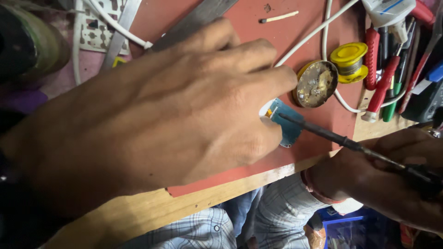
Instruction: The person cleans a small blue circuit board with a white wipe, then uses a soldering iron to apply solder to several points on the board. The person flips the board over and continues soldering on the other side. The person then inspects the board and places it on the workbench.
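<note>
- Small blue circuit board (288, 127) lies on the red mat (258, 27), poking out from under the fingertips of the left hand (152, 115), which cover its near end.
- The left hand lies palm down, fingers stretched forward and close together, pressing the board flat against the mat; it is holding it down, not clenched around it.
- Soldering iron (341, 138) runs slantwise from the right hand (392, 175); its dark tip touches the board's upper edge, just beyond the left fingertips.
- The right hand is closed around the iron's handle, wrist resting at the mat's edge, a reddish band (314, 189) around the wrist.
- Round tin (317, 84) with crusted brownish contents sits just past the left fingertips, close beside the board.
- Yellow spool of solder wire (349, 61) stands next to the tin, farther from the fingers.
- White cable (318, 30) curves across the mat beyond the fingertips, looping around the tin.
- Red- and green-handled tools (383, 78) lie crowded beyond the spool.
- A matchstick (279, 18) lies well beyond the fingers; a metal ruler (194, 20) passes behind the knuckles.
</note>
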A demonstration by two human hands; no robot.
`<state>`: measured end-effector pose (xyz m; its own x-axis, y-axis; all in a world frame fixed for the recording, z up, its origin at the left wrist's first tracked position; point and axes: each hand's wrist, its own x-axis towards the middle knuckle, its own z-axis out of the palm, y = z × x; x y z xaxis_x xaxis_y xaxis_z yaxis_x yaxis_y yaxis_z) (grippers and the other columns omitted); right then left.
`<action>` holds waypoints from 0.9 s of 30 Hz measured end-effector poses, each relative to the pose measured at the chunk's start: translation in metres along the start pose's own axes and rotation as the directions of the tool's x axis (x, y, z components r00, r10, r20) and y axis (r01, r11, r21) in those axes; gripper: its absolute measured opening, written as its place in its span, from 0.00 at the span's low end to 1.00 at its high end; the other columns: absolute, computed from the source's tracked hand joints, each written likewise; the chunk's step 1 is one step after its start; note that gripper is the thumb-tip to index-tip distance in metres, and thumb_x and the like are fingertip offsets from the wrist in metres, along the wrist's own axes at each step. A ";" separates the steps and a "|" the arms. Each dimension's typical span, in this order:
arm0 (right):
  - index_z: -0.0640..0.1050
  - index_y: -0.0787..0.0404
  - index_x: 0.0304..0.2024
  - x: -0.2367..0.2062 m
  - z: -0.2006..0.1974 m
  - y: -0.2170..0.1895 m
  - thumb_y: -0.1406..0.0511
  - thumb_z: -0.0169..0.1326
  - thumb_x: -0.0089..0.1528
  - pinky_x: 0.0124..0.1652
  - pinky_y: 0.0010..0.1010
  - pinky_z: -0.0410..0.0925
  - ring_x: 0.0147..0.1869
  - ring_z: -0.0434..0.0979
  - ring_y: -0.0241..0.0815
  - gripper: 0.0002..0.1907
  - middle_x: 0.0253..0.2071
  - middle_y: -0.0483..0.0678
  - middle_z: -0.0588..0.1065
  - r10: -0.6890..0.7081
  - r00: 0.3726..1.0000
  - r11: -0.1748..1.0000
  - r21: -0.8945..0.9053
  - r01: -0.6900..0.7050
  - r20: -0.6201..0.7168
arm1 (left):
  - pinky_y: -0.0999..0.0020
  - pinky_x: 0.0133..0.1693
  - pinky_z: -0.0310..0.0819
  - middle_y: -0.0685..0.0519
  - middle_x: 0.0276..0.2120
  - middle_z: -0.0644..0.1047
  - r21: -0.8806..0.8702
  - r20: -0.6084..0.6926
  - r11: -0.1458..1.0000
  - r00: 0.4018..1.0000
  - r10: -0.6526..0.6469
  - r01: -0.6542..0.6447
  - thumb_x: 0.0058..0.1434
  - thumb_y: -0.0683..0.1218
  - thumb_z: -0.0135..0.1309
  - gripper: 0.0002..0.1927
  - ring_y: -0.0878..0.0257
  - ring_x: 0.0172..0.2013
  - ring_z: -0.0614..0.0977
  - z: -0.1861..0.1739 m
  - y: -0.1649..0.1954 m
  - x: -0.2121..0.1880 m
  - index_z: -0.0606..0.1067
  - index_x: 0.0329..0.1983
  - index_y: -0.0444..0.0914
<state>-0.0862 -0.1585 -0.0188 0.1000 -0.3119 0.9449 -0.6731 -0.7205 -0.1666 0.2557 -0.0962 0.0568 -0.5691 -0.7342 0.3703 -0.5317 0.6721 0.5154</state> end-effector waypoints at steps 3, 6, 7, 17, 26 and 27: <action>0.63 0.61 0.36 -0.005 0.005 0.002 0.53 0.39 0.75 0.23 0.28 0.51 0.18 0.51 0.39 0.21 0.22 0.49 0.57 0.219 0.974 0.903 0.388 -0.183 -0.051 | 0.56 0.48 0.64 0.50 0.42 0.72 0.005 0.004 1.000 1.000 0.023 -0.023 0.61 0.51 0.52 0.10 0.57 0.45 0.75 -0.003 0.000 0.000 0.74 0.27 0.43; 0.64 0.59 0.36 -0.011 0.005 0.010 0.49 0.33 0.76 0.20 0.29 0.50 0.17 0.50 0.40 0.24 0.22 0.49 0.58 0.287 0.957 0.852 0.468 -0.236 -0.040 | 0.57 0.46 0.65 0.51 0.40 0.71 0.133 0.104 0.990 0.994 0.044 -0.057 0.59 0.51 0.52 0.09 0.56 0.44 0.74 -0.004 -0.003 0.002 0.73 0.26 0.44; 0.65 0.59 0.38 -0.012 0.005 0.013 0.50 0.32 0.76 0.20 0.29 0.51 0.18 0.52 0.40 0.23 0.24 0.50 0.60 0.305 0.949 0.859 0.455 -0.236 -0.084 | 0.56 0.46 0.65 0.52 0.39 0.71 0.143 0.115 0.987 0.992 0.052 -0.068 0.58 0.51 0.53 0.09 0.57 0.45 0.74 -0.003 -0.004 0.002 0.73 0.25 0.44; 0.63 0.55 0.51 -0.023 0.004 0.005 0.51 0.37 0.77 0.27 0.34 0.63 0.30 0.67 0.49 0.15 0.38 0.57 0.69 0.454 0.875 0.816 0.473 -0.333 -0.167 | 0.47 0.63 0.62 0.54 0.38 0.71 0.111 0.051 0.994 0.999 -0.018 0.012 0.54 0.49 0.56 0.09 0.54 0.39 0.73 0.000 0.000 0.002 0.72 0.19 0.48; 0.62 0.61 0.42 -0.003 0.014 -0.003 0.51 0.36 0.75 0.23 0.32 0.55 0.25 0.58 0.44 0.20 0.30 0.55 0.63 0.320 0.944 0.862 0.436 -0.257 -0.076 | 0.57 0.42 0.67 0.54 0.36 0.71 0.152 0.101 0.988 0.995 0.009 -0.024 0.52 0.49 0.56 0.10 0.55 0.39 0.74 0.001 -0.001 0.004 0.71 0.17 0.46; 0.62 0.62 0.40 -0.001 0.013 -0.003 0.51 0.36 0.75 0.22 0.32 0.54 0.24 0.58 0.44 0.21 0.29 0.55 0.62 0.309 0.949 0.866 0.431 -0.253 -0.066 | 0.57 0.42 0.67 0.54 0.36 0.71 0.154 0.096 0.988 0.995 0.013 -0.027 0.52 0.50 0.56 0.10 0.56 0.39 0.74 0.001 -0.002 0.005 0.71 0.18 0.46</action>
<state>-0.0745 -0.1639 -0.0226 -0.1617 -0.4779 0.8634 -0.2928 -0.8123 -0.5044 0.2535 -0.1005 0.0571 -0.6333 -0.7130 0.3009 -0.6063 0.6987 0.3798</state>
